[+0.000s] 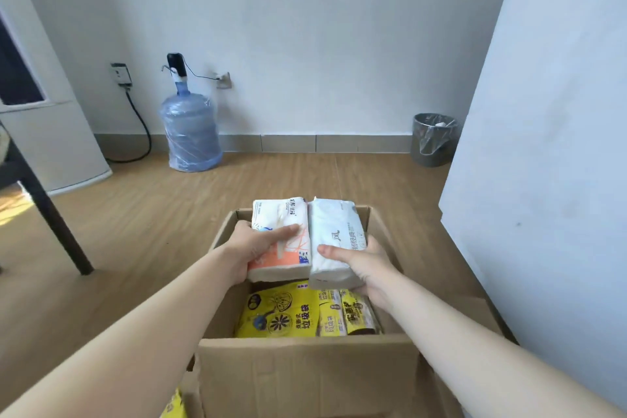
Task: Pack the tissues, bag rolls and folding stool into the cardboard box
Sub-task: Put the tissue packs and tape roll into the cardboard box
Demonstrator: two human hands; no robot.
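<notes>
An open cardboard box (305, 373) stands on the wooden floor just in front of me. Inside it, near its front wall, lie yellow packs of bag rolls (278, 314). My left hand (258, 246) grips a tissue pack with an orange and blue print (281, 237). My right hand (364, 265) grips a plain white tissue pack (334, 241). Both packs are held side by side, touching, above the far half of the box. Part of another yellow pack (173, 405) shows at the bottom edge, left of the box. No folding stool is in view.
A blue water jug (190, 132) with a pump stands against the far wall, left. A grey bin (432, 139) with a liner sits at the far right. A white panel (543, 163) rises close on the right. A dark table leg (51, 210) slants at left.
</notes>
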